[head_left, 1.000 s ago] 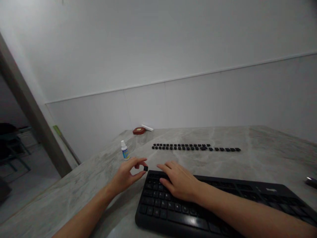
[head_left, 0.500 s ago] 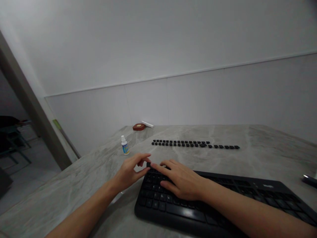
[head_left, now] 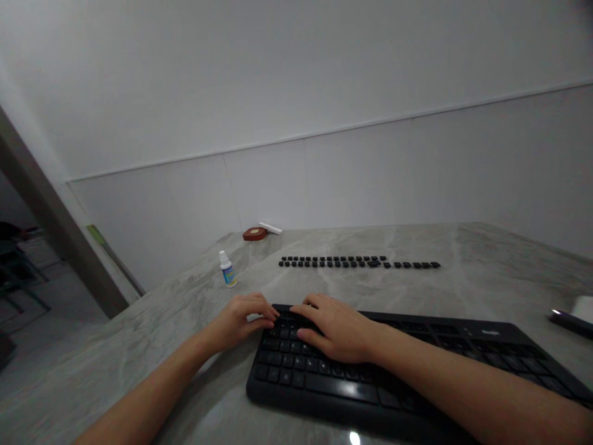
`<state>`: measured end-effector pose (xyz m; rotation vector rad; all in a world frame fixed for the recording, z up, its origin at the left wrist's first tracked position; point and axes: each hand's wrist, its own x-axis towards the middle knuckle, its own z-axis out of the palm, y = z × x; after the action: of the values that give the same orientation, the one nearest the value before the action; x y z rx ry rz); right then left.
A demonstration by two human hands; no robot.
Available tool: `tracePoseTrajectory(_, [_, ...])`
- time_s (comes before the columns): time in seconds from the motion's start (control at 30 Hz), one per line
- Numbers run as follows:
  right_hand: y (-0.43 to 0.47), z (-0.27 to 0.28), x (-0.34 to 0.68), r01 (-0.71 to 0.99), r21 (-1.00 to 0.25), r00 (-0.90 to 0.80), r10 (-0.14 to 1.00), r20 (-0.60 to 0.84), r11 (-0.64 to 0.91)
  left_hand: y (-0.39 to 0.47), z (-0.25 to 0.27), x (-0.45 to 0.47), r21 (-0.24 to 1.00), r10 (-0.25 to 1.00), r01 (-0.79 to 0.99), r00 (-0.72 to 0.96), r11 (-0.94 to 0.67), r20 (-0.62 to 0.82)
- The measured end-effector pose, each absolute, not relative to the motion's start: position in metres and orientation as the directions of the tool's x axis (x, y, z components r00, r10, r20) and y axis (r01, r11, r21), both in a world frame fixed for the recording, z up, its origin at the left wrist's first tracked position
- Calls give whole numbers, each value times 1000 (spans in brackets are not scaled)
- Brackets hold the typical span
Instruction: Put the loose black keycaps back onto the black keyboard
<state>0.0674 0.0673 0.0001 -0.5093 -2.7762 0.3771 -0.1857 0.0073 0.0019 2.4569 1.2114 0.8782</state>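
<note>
The black keyboard (head_left: 340,387) lies on the grey marbled table, angled down to the right. My left hand (head_left: 248,316) is at its upper left corner, thumb and fingertips drawn together there. What sits between those fingertips is hidden. My right hand (head_left: 336,327) rests over the upper left keys, thumb and fingers apart, holding nothing visible. Beyond the keyboard, small black keycaps lie in two rows, a back row (head_left: 336,258) and a longer front row (head_left: 319,264).
A small white spray bottle with a blue label (head_left: 228,270) stands left of the keycaps. Farther back are a reddish-brown case (head_left: 254,233) and a white flat item (head_left: 270,228) by the wall. At right lies a dark, shiny-tipped object (head_left: 571,322).
The black keycap seen at my left fingertips is no longer visible. Those fingertips have come down against the keyboard corner. My right hand has barely moved; the view has shifted slightly.
</note>
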Motion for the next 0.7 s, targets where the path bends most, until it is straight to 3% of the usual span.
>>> tracePoseTrajectory(0.4, [66,2,67,319,-309,-892,394,222,896,6,6,-189,448,798,661,480,-602,365])
tracePoseTrajectory(0.7, [67,1,67,305,-311,-893,384,236,900,4,4,-187,501,814,643,432,-579,388])
